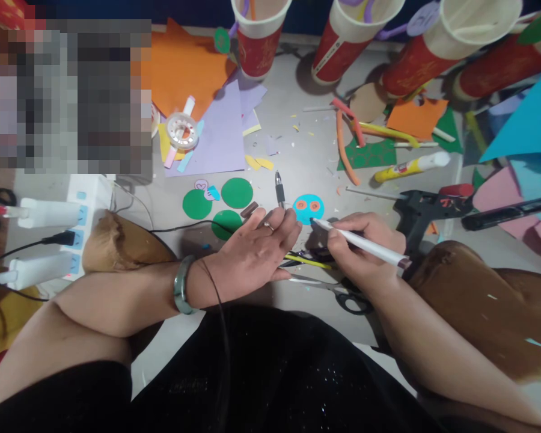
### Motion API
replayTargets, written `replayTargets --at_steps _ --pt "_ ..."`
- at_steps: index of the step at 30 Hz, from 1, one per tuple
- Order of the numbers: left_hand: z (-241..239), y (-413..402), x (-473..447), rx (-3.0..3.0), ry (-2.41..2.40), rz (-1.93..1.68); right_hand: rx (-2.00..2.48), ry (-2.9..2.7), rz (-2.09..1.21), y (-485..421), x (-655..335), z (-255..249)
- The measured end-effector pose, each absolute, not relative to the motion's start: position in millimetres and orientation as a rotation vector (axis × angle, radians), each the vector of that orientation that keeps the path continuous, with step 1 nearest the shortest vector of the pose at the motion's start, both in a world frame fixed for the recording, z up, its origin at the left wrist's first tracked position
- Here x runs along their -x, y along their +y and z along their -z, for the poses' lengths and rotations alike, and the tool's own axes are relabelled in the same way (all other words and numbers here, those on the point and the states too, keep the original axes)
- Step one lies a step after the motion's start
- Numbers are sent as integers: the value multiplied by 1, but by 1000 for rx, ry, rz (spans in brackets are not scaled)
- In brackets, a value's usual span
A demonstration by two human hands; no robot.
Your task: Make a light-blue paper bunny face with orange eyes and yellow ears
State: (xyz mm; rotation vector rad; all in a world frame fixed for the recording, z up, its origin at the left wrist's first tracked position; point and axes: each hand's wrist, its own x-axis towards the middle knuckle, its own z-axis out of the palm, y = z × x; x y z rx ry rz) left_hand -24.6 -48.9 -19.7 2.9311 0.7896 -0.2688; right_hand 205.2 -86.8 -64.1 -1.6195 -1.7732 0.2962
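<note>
On the tabletop (295,90), a blue paper circle (308,208) bearing two orange spots is lying between the hands: the right hand (374,258) is pinching a white marker (365,242), whose tip is meeting the circle's near edge, while the left hand (261,243) is resting with loosely extended fingers beside its left edge. A black pen (279,189) is lying just left of the circle, three green circles (237,193) farther left, and a glue gun (419,207) and yellow glue stick (408,169) to its right.

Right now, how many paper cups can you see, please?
4: first cup at top centre, second to its right, third farther right, fourth rightmost; blur may hide more.
</note>
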Motion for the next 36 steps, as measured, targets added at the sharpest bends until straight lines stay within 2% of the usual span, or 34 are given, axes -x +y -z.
replayTargets --at_steps 26,36 --pt "16 -47 25 -2938 766 306 1697 -1770 -421 -86 -206 61" --pt "21 -49 25 -2932 792 242 1591 -1815 -304 -87 -206 62"
